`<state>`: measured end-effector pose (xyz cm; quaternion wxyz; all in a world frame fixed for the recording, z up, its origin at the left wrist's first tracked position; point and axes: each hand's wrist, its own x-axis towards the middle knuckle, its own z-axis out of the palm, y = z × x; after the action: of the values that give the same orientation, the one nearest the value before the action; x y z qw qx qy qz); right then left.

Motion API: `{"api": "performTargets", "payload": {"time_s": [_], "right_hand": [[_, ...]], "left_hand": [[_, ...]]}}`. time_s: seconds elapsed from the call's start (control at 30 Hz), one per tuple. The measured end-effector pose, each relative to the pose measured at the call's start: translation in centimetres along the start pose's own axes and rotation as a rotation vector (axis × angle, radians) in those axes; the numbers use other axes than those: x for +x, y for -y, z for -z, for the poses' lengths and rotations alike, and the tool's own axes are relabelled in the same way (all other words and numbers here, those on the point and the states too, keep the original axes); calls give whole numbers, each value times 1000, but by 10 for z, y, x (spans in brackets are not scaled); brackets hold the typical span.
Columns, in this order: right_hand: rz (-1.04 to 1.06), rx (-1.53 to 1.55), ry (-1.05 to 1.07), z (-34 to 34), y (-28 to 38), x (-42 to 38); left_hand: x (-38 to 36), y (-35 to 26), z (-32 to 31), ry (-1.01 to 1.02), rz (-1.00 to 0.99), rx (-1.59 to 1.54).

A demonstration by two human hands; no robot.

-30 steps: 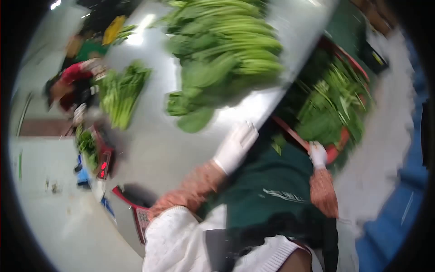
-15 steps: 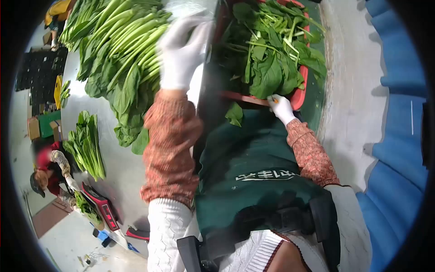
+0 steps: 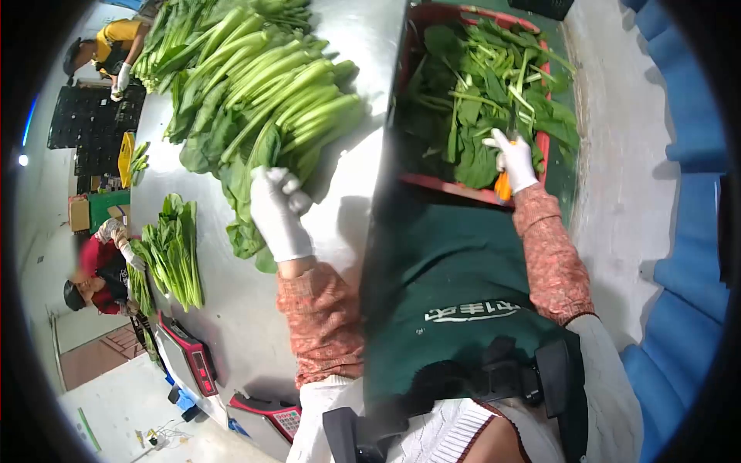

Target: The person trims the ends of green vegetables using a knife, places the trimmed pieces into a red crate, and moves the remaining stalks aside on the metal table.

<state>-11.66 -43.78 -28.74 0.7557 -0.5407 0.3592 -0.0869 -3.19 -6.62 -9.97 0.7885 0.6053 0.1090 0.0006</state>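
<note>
My left hand (image 3: 282, 212), in a white glove, is at the leafy end of a large heap of green vegetables (image 3: 270, 92) on the metal table. Its fingers are curled against a leaf. Gloved too, my right hand (image 3: 519, 163) is closed around an orange-handled tool (image 3: 502, 186) over the near edge of a red crate (image 3: 455, 187). Loose leaves and stems (image 3: 482, 108) fill that crate. The tool's far end is hard to tell among the greens.
Bunches of greens (image 3: 176, 251) and two red scales (image 3: 185, 355) stand on the metal table (image 3: 247, 324). Two people work beyond it, one in yellow (image 3: 120, 35), one in red (image 3: 100, 262). Black crates (image 3: 81, 116) are stacked behind. Blue sheeting (image 3: 687, 309) hangs at the right.
My left hand has come down from above the stem ends to the leaves. My right hand has moved further over the crate, and more of the orange handle shows. The whole view has shifted.
</note>
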Motion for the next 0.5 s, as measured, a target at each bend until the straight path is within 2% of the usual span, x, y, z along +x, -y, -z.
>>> {"api": "performTargets", "payload": {"time_s": [0.07, 0.13, 0.2, 0.27, 0.3, 0.4, 0.47, 0.5], "right_hand": [[85, -198, -83, 6, 15, 10], [161, -212, 20, -3, 23, 2], [193, -266, 168, -20, 33, -12], [253, -318, 236, -43, 49, -31], [274, -298, 280, -54, 55, -35], [289, -265, 377, -108, 91, -48], [448, -338, 438, -151, 115, -49], [739, -378, 399, -176, 115, -34]], "left_hand": [[-15, 12, -54, 152, -433, 535], [-26, 27, -80, 384, -691, 760], [-18, 33, -87, 434, -958, 964], [-10, 48, -71, 423, -847, 1007], [-19, 38, -75, 314, -870, 1034], [-23, 36, -53, 360, -656, 1128], [-26, 45, -46, 301, -723, 1092], [-30, 44, -47, 295, -736, 1066]]}}
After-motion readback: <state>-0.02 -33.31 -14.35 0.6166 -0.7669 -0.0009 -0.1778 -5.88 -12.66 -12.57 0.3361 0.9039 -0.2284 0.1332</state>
